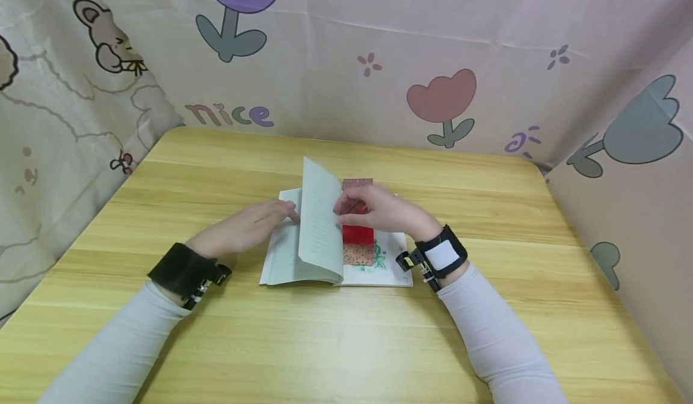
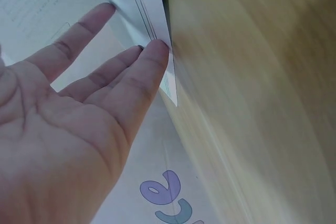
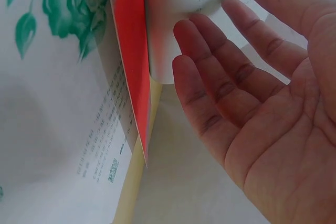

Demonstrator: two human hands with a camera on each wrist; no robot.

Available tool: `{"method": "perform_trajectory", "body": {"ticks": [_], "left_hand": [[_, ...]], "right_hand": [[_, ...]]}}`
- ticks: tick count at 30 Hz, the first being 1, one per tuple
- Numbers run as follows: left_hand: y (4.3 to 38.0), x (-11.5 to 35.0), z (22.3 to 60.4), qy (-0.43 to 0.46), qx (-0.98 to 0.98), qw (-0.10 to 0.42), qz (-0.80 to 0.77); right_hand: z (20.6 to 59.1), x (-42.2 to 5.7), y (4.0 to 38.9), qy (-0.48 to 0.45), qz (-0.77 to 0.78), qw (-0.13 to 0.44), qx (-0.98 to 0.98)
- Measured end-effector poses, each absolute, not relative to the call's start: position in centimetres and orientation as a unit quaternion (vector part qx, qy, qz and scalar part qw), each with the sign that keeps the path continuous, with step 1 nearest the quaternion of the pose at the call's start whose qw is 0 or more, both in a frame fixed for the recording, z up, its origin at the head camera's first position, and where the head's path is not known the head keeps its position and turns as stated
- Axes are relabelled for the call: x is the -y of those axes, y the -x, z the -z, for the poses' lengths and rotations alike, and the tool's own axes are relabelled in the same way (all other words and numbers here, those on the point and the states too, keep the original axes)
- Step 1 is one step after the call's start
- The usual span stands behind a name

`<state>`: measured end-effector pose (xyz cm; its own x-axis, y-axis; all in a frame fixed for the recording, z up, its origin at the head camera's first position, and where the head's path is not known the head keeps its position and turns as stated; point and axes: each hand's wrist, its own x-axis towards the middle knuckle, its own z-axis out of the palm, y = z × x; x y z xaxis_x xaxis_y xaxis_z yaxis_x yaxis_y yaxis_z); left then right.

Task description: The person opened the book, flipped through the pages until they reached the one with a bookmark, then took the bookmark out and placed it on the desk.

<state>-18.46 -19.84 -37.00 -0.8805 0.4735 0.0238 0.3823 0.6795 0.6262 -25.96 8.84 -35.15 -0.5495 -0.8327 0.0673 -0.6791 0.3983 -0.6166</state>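
Observation:
An open book [image 1: 284, 266] lies on the wooden table, with one page [image 1: 319, 223] standing up near its middle. My left hand [image 1: 254, 223] is at the left pages; in the left wrist view its extended fingertips [image 2: 157, 51] touch the page edges. My right hand [image 1: 387, 208] is at the raised page's right face. The right wrist view shows its fingers [image 3: 226, 87] loosely bent against the page, the thumb apart. Below that hand, a red card [image 1: 357, 234] with brown speckled ends lies over the right side of the book, beside a green flower print [image 3: 79, 9].
The wooden table [image 1: 335, 344] extends around the book on all sides. A printed cloth [image 1: 335, 55] with flowers and the word "nice" hangs behind the back edge and along both sides. Each wrist wears a dark strap with a small camera.

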Motion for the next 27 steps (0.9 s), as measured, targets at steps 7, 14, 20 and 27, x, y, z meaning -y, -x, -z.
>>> {"method": "perform_trajectory", "body": {"ticks": [7,14,20,27], "left_hand": [[18.5,20.0,36.9,-0.222,-0.913,0.078,-0.333],[18.8,20.4,37.1,-0.197,-0.916,0.079,-0.341],[19.2,20.5,37.4,-0.215,-0.919,0.056,-0.326],[19.3,20.6,37.7,-0.224,-0.917,0.046,-0.327]], "right_hand": [[35.4,-8.6,25.7,0.458,0.319,0.143,-0.817],[35.8,-8.2,25.6,0.466,0.319,0.148,-0.812],[36.1,-7.8,25.3,0.466,0.31,0.148,-0.815],[35.9,-7.5,24.9,0.464,0.287,0.138,-0.826]]}}
